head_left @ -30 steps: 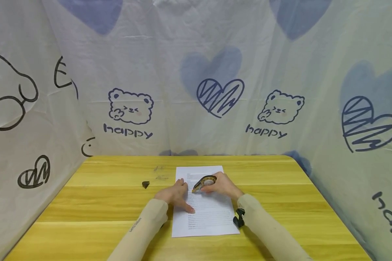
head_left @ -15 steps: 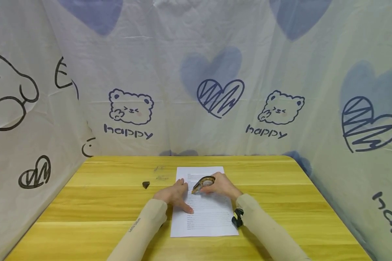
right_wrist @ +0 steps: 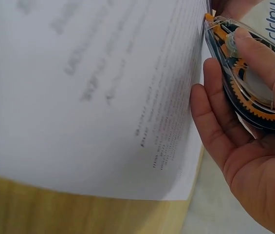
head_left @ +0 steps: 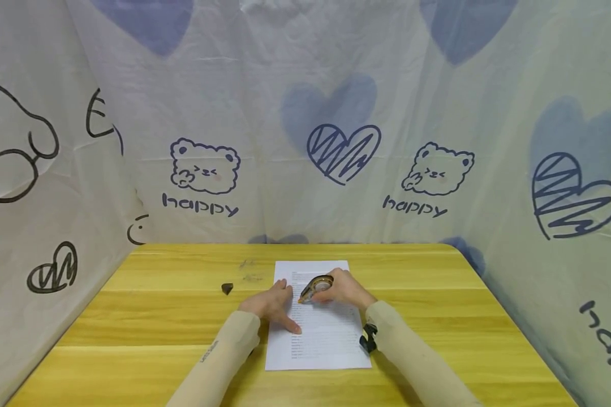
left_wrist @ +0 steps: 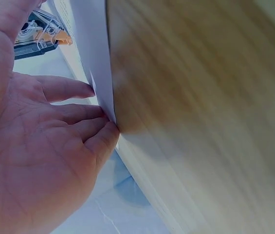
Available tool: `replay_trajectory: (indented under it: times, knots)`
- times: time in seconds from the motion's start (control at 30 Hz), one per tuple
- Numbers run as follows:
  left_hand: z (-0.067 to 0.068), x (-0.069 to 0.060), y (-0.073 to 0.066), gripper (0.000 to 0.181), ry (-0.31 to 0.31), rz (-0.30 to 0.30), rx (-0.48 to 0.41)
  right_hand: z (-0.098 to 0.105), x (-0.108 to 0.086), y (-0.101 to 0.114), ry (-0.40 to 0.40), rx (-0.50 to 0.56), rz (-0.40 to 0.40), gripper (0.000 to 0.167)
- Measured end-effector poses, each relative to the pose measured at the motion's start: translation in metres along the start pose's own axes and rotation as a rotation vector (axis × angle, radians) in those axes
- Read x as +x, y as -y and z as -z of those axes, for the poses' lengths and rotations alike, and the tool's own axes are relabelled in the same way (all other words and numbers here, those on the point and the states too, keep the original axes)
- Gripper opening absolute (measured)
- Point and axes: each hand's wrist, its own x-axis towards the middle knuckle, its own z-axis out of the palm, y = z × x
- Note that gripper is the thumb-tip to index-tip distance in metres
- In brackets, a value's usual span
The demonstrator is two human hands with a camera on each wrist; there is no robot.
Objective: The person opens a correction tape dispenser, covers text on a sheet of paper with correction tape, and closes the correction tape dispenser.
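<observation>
A printed sheet of paper (head_left: 331,347) lies flat on the table in the head view. My left hand (head_left: 271,305) rests on its left side, thumb spread from the other fingers; the left wrist view has those fingertips (left_wrist: 109,130) at the paper's edge. My right hand (head_left: 347,288) grips a correction tape dispenser (head_left: 318,287) with a clear case and orange gears (right_wrist: 254,100). Its orange tip (right_wrist: 209,17) is down at the paper, near the start of a printed line. The right thumb lies along the case, and two fingers touch the sheet.
A small dark cap-like piece (head_left: 227,289) lies on the wooden table (head_left: 438,328), left of the paper. Faint grey marks (head_left: 252,277) show behind it. White cloth with printed hearts and bears (head_left: 285,215) hangs around the back and sides.
The right hand and correction tape have shifted slightly left and toward me. The paper's near end has slid a little left. The left hand has barely moved.
</observation>
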Motion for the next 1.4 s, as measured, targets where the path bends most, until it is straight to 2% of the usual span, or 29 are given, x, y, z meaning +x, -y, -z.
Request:
replay_trajectory:
  times: [0.13, 0.4, 0.73, 1.07, 1.23, 1.4]
  knots:
    - [0.001, 0.0, 0.0, 0.115, -0.005, -0.003, 0.01, 0.003, 0.001, 0.003, 0.016, -0.021, 0.005, 0.025]
    - [-0.003, 0.0, 0.001, 0.116, 0.001, 0.006, -0.002, 0.004, 0.005, 0.007, 0.072, -0.099, -0.055, 0.029]
    - [-0.004, 0.001, 0.005, 0.115, 0.006, -0.012, 0.016, 0.002, 0.007, 0.008, 0.056, -0.166, -0.047, 0.029]
    - [-0.005, 0.002, 0.004, 0.113, -0.015, -0.03, 0.014, 0.008, 0.011, 0.01, 0.093, -0.197, -0.054, 0.028]
    - [-0.003, 0.004, 0.005, 0.114, -0.02, -0.029, 0.012, 0.01, 0.011, 0.011, 0.092, -0.188, -0.087, 0.031]
    - [-0.003, 0.004, 0.004, 0.115, -0.012, -0.021, 0.01, 0.01, 0.01, 0.01, 0.088, -0.189, -0.084, 0.03]
